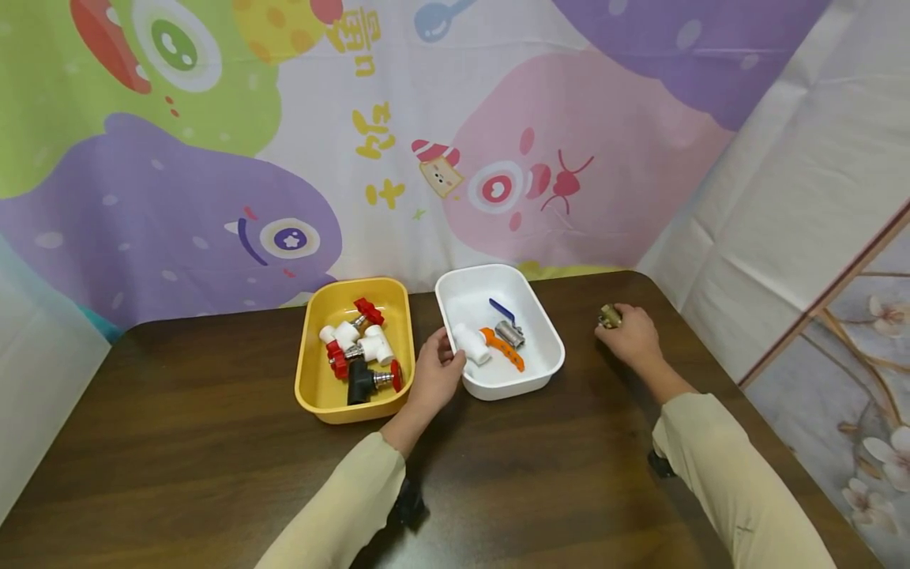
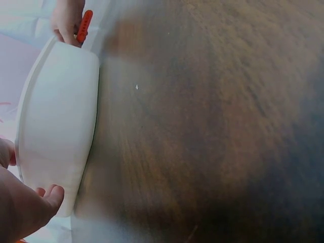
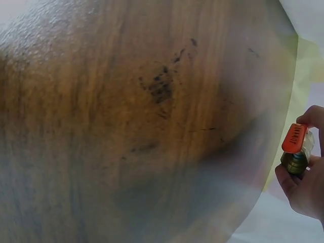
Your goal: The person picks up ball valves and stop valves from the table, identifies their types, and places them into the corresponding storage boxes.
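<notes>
In the head view, my right hand (image 1: pixel 631 336) holds a brass ball valve (image 1: pixel 609 316) at the table's right side. Its orange-red lever (image 3: pixel 294 138) shows between thumb and fingers in the right wrist view. My left hand (image 1: pixel 435 379) grips the left side of a white tray (image 1: pixel 488 390), fingers at the rim and a digit against the outer wall (image 2: pixel 61 131) in the left wrist view. Inside the tray lie a white plastic valve (image 1: pixel 472 344) with an orange lever (image 1: pixel 506 352) and a grey metal ball valve (image 1: pixel 509 334) with a blue lever.
Left of my left hand stands a yellow tray (image 1: pixel 304 379). It holds white valves (image 1: pixel 377 345) with red handwheels and a black valve (image 1: pixel 360 382), also with a red wheel. A printed cartoon cloth (image 1: pixel 398 237) hangs behind the brown table (image 1: pixel 213 474).
</notes>
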A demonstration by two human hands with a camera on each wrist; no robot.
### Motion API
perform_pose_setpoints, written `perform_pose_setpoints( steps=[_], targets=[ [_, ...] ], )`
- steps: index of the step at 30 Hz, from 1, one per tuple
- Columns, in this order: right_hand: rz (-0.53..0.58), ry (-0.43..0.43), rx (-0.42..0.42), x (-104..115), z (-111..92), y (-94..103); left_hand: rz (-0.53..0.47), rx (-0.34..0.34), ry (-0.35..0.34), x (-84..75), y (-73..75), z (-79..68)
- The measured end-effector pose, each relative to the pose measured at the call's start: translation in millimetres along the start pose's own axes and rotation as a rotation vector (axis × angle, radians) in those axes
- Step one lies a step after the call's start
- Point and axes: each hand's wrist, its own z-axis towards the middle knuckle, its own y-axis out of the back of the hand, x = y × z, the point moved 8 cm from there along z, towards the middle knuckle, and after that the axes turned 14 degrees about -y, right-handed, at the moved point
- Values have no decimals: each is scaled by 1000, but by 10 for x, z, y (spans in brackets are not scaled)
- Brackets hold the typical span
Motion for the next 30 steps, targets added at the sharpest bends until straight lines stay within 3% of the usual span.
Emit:
perform_pose_setpoints(
  steps=[16,30],
  targets=[
    [33,75,-57,255,-11,147,5,-14,-3,-3,0,1],
    [83,86,-58,415,-63,191,-7,-10,-6,-25,6,-9]
  ],
)
